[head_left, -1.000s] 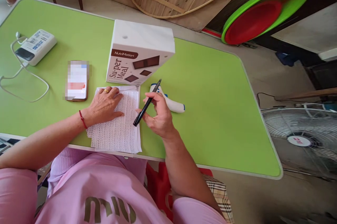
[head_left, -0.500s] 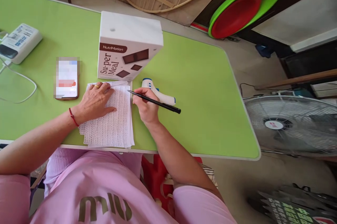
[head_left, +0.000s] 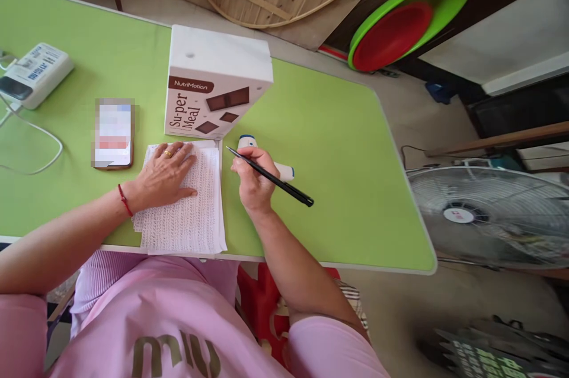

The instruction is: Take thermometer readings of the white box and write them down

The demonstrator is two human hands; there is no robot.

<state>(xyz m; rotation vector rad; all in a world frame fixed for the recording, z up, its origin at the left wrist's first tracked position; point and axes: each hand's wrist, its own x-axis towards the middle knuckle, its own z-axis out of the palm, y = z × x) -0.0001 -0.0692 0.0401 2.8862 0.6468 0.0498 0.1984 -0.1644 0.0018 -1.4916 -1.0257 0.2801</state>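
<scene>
White, text-covered paper sheets lie beneath the spread left hand, the right hand pinching a slim black pen.

Black pen, white paper, green tabletop.

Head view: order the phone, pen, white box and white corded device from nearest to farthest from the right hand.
1. Pen: held in the right hand.
2. White box: ahead and to the left.
3. Phone: farther left, beyond the left hand.
4. White corded device: farthest left, past the phone.
</scene>
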